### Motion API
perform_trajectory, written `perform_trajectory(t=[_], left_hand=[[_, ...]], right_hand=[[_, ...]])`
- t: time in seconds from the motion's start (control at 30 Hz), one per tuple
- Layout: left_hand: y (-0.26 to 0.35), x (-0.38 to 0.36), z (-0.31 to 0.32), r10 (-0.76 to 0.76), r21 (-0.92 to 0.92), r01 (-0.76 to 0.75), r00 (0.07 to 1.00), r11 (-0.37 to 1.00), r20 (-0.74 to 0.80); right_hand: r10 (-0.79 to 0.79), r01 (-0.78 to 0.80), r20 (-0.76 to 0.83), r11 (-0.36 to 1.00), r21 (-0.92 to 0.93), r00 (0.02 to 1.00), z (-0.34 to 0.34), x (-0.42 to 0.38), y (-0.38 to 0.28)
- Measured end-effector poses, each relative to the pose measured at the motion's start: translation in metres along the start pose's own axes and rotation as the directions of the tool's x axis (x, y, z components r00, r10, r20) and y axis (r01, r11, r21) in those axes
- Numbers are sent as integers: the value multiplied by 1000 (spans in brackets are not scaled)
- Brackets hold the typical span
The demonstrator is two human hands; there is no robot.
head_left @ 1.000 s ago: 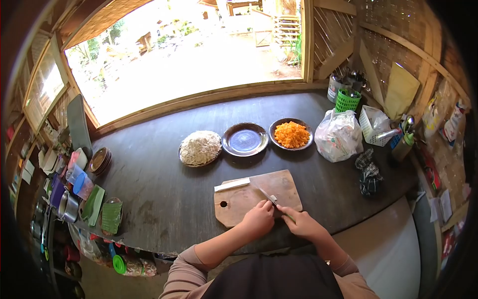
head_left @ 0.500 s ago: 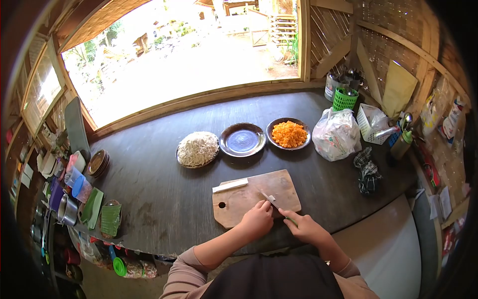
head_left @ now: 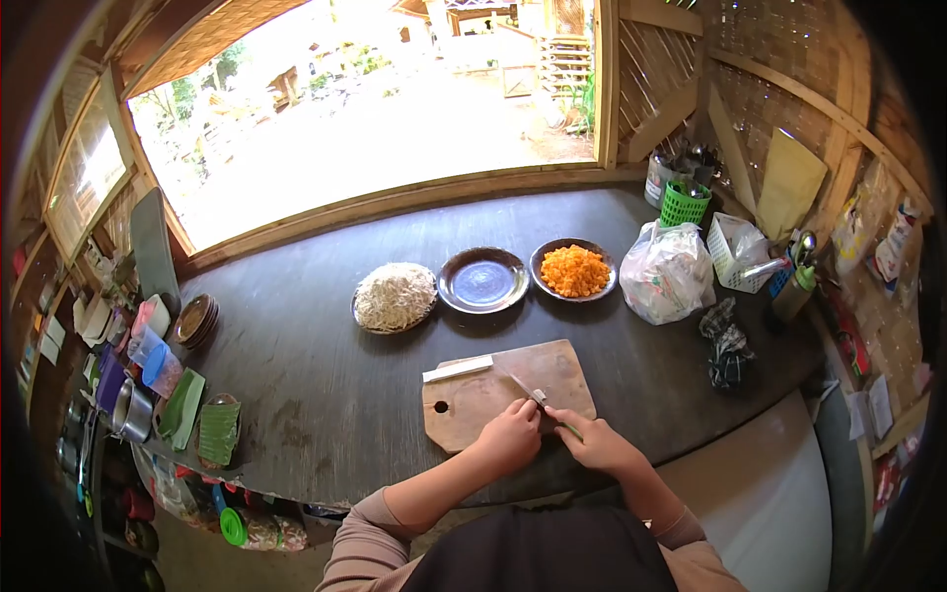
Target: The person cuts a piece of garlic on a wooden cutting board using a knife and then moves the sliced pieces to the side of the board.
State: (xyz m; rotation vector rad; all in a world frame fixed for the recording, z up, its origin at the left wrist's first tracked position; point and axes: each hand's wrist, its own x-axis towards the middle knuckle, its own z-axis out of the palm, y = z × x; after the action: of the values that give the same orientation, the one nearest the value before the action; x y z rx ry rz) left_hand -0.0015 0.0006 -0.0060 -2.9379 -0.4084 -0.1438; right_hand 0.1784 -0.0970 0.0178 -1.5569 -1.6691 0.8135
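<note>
A wooden cutting board (head_left: 473, 414) lies at the table's near side. On it my right hand (head_left: 600, 442) is closed round the green handle of a knife (head_left: 522, 386), whose blade points away to the left. Beside the blade sits a small white piece of food (head_left: 540, 395). My left hand (head_left: 509, 434) presses its curled fingers together right at the blade and this piece; the fingers hide part of what they hold. A longer white strip of food (head_left: 458, 369) rests along the board's far left edge.
Beyond the board stand a plate of white shreds (head_left: 396, 296), a bare dark plate (head_left: 483, 280) and a plate of orange bits (head_left: 575, 270). A filled plastic bag (head_left: 668, 272) and a crumpled cloth (head_left: 727, 344) are to the right. Banana leaf pieces (head_left: 219, 432) lie left.
The knife's blade has swung slightly, its tip shifting left and away, and its handle has come a little closer to my left fingers. My left hand stays nearly in place.
</note>
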Motion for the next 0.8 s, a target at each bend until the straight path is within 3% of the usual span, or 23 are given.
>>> perform_trajectory(t=[0.07,0.17,0.3,0.37,0.57,0.6,0.67,0.8], left_hand=[[2,0,7,-114,-174,98,990,980,-83],[2,0,-3,-89,-177,74,993,981,-78],[2,0,6,-64,-93,52,990,994,-125],[3,0,7,-118,-179,101,989,979,-90],[7,-2,4,-255,-341,217,964,915,-70],[7,-1,-2,-254,-342,216,965,914,-70],[4,1,-18,-101,-163,115,990,980,93],[1,-1,-8,-59,-111,63,997,992,41]], right_hand=[[10,-10,-12,1000,-6,1000,-1,-7,2],[123,-123,47,992,-8,991,-9,-18,-7],[107,-107,31,994,-1,994,-13,-26,-12],[180,-183,82,983,31,980,-17,-26,-18],[103,-103,24,995,-5,994,-6,-17,-11],[105,-105,24,994,-5,994,-4,-14,-10],[83,-83,9,997,-7,996,0,-8,-7],[136,-137,64,991,3,989,1,5,-10]])
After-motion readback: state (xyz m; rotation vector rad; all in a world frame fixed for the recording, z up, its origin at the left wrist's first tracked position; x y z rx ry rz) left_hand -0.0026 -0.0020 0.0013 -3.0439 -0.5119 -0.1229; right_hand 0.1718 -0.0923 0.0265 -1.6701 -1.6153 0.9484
